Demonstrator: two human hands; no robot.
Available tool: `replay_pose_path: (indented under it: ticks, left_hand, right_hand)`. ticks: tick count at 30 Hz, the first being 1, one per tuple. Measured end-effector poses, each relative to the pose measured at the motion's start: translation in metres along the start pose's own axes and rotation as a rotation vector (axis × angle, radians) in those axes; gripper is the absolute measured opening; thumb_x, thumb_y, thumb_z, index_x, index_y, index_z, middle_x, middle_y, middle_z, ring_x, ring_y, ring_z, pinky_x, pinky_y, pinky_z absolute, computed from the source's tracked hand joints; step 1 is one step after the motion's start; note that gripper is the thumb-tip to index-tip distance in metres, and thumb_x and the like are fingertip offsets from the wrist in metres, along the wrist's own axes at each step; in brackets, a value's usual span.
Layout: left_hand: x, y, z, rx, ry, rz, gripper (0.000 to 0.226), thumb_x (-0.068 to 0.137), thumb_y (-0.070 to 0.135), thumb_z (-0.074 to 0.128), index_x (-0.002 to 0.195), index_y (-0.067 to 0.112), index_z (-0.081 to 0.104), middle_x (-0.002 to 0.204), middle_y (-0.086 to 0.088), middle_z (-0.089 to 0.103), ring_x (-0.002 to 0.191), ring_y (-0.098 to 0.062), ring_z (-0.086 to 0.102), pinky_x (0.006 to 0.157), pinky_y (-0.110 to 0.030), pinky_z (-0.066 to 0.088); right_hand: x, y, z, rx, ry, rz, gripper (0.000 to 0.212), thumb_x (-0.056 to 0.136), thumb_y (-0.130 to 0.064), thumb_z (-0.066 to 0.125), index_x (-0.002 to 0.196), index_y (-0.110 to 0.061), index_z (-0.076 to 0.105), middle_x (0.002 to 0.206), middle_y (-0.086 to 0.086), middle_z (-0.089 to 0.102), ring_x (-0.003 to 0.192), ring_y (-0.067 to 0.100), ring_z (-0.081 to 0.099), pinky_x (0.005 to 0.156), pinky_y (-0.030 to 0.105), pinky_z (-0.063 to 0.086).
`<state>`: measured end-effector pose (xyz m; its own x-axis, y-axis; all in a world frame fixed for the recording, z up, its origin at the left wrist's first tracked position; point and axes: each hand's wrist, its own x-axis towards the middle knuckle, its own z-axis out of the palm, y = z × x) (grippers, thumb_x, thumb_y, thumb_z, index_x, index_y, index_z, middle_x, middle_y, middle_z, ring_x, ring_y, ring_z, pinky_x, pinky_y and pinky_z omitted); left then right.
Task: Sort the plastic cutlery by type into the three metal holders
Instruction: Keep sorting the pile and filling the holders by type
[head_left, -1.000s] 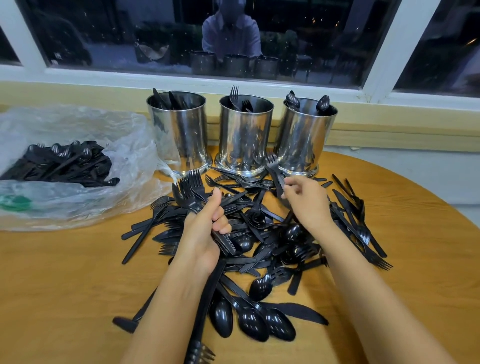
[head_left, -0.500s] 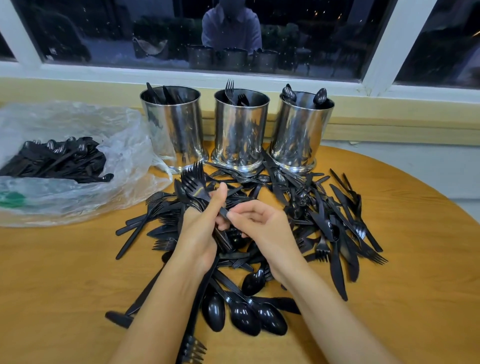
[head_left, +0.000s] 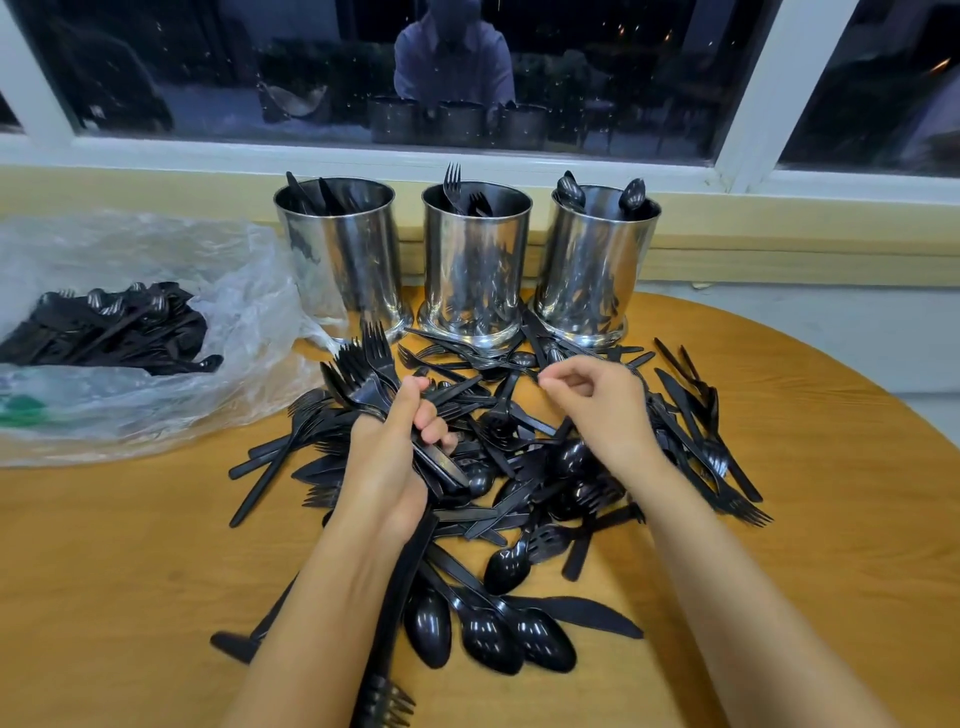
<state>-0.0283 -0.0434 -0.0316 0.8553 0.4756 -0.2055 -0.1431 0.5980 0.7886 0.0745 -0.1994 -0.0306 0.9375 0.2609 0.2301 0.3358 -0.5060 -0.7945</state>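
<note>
Right hand (head_left: 597, 410): has drawn away from the left hand since half a second ago and hovers over the pile's 1 o'clock part, fingers curled in, thumb meeting fingertip, nothing seen in them
Left hand (head_left: 389, 457): grips a bundle of forks (head_left: 363, 364) by the handles, tines fanned toward 11 o'clock, over the pile's 10 o'clock side
Pile (head_left: 524, 467): black plastic forks, knives and spoons heaped loose mid-table; three spoons (head_left: 488, 634) lie bowl-up at its 6 o'clock edge
Holders: three in a row at 12 o'clock of the pile; left holder (head_left: 343, 260) shows knives, middle holder (head_left: 475, 260) forks, right holder (head_left: 592, 260) spoons
Table (head_left: 831, 519): round, wood-toned
Bag (head_left: 182, 249): clear plastic, at 10 o'clock of the pile, more black cutlery inside
Window (head_left: 623, 78): dark pane at 12 o'clock, beyond the holders
</note>
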Motion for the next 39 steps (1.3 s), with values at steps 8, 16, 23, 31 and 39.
replay_pose_path:
  ticks: [8, 16, 23, 31, 39]
  left_hand:
    - [0.001, 0.000, -0.002, 0.097, 0.003, 0.013, 0.020, 0.102, 0.026, 0.049, 0.104, 0.009, 0.058, 0.057, 0.006, 0.038, 0.045, -0.006, 0.028, 0.044, -0.018, 0.034]
    - [0.002, -0.003, -0.003, 0.110, 0.014, -0.012, 0.020, 0.102, 0.026, 0.050, 0.106, 0.008, 0.058, 0.057, 0.006, 0.039, 0.045, -0.006, 0.030, 0.044, -0.019, 0.036]
    - [0.002, -0.005, -0.003, 0.141, 0.009, -0.013, 0.021, 0.101, 0.027, 0.051, 0.105, 0.009, 0.059, 0.058, 0.006, 0.039, 0.045, -0.006, 0.030, 0.046, -0.020, 0.037]
    - [0.002, -0.006, -0.003, 0.125, 0.012, -0.021, 0.021, 0.101, 0.027, 0.051, 0.106, 0.008, 0.058, 0.057, 0.006, 0.040, 0.046, -0.006, 0.030, 0.046, -0.019, 0.036]
    - [0.002, -0.006, -0.002, 0.141, 0.029, -0.031, 0.031, 0.095, 0.038, 0.055, 0.106, 0.009, 0.058, 0.056, 0.007, 0.022, 0.046, -0.007, 0.023, 0.045, -0.018, 0.032]
  right_hand:
    - [0.083, 0.014, 0.025, -0.377, -0.063, 0.012, 0.014, 0.094, -0.011, 0.061, 0.105, -0.009, 0.067, 0.098, 0.007, 0.068, 0.092, 0.021, 0.063, 0.087, 0.035, 0.053]
    - [0.097, 0.004, 0.044, -0.621, -0.033, 0.097, 0.027, 0.092, 0.004, 0.055, 0.118, -0.005, 0.057, 0.117, 0.019, 0.057, 0.099, 0.034, 0.060, 0.076, 0.036, 0.047]
    - [0.094, 0.003, 0.044, -0.597, -0.090, 0.138, 0.020, 0.096, -0.005, 0.057, 0.116, -0.004, 0.057, 0.115, 0.017, 0.060, 0.100, 0.033, 0.060, 0.073, 0.035, 0.046]
    - [0.097, 0.004, 0.041, -0.333, -0.016, 0.194, 0.032, 0.091, -0.001, 0.061, 0.122, 0.004, 0.057, 0.121, 0.020, 0.061, 0.109, 0.033, 0.060, 0.095, 0.042, 0.051]
    - [0.065, -0.063, -0.012, 0.319, 0.103, -0.015, 0.012, 0.092, 0.000, 0.054, 0.095, -0.011, 0.055, 0.080, 0.005, 0.061, 0.060, 0.016, 0.066, 0.058, 0.025, 0.055]
